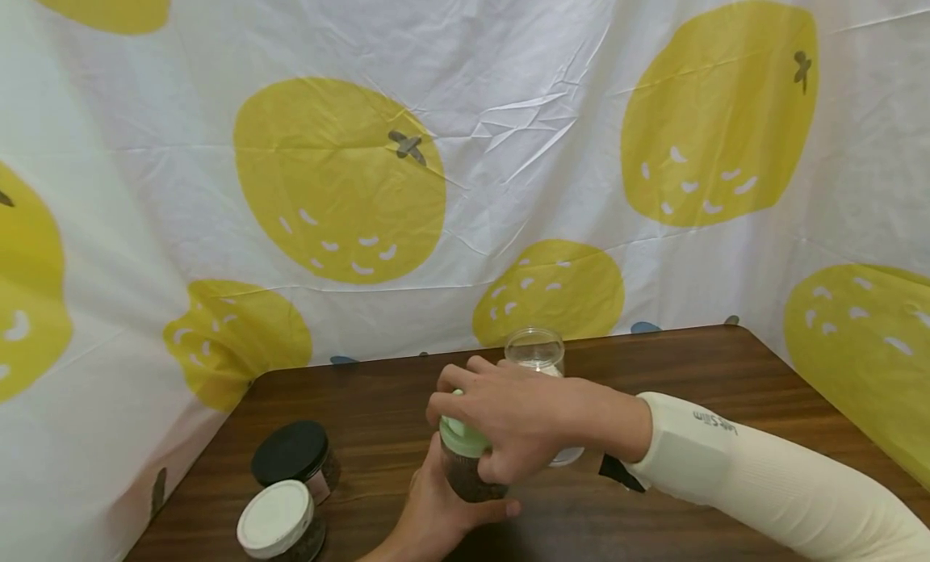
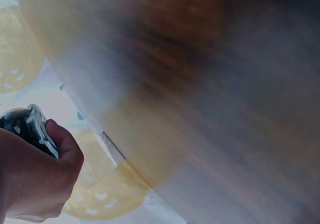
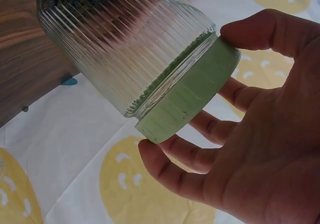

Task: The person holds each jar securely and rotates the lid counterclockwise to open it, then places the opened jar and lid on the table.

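Observation:
A ribbed glass jar [image 1: 465,475] with dark seeds inside stands near the front of the table. My left hand [image 1: 436,505] grips its body from the near side, thumb along the front. From above, my right hand [image 1: 512,421] holds the jar's pale green lid [image 1: 459,442] by its rim. In the right wrist view the fingers and thumb circle the green lid [image 3: 192,96], which sits on the mouth of the ribbed jar [image 3: 115,59]; the seeds fill only its lower part. The left wrist view catches my left hand [image 2: 40,176] around the jar's dark glass.
Behind the right hand stands a clear open container [image 1: 535,348] with something white inside, partly covered. At left are a black-lidded jar [image 1: 291,453] and a white-lidded jar [image 1: 276,520]. Fruit-print cloth [image 1: 465,182] hangs around the wooden table [image 1: 639,505].

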Available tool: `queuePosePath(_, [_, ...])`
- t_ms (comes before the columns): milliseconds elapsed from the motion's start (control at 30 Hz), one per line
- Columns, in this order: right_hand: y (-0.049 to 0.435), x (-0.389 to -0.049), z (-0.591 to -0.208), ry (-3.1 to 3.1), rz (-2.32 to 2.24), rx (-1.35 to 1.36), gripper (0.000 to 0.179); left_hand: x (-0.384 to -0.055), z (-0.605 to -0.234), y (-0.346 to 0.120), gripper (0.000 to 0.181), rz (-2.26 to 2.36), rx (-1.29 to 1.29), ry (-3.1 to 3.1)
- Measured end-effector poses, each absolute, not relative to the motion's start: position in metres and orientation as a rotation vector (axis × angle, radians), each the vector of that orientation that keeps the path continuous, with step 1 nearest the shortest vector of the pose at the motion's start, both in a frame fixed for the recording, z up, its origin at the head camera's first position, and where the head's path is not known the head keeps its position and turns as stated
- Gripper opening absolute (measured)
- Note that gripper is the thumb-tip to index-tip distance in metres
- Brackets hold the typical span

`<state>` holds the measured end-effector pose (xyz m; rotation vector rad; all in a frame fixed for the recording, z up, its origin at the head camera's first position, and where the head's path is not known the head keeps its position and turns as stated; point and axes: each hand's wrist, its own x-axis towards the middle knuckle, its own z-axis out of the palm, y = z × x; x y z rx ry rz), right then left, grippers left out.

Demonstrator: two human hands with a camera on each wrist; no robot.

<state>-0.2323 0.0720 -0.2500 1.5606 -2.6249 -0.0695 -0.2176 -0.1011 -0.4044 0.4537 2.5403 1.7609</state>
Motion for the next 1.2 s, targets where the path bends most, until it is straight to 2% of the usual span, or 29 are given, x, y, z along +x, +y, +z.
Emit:
queuePosePath(500, [0.075,-0.240,-0.246,-2.559,-0.037,1.756,0.064,-0.218,-0.406,-0.100,0.092,1.741,0.463,2.595])
queuePosePath(1200, [0.080,-0.250,-0.237,-2.485,0.073,2.011,0.070,-0.218,-0.405,-0.100,0.094,1.723,0.463,2.623])
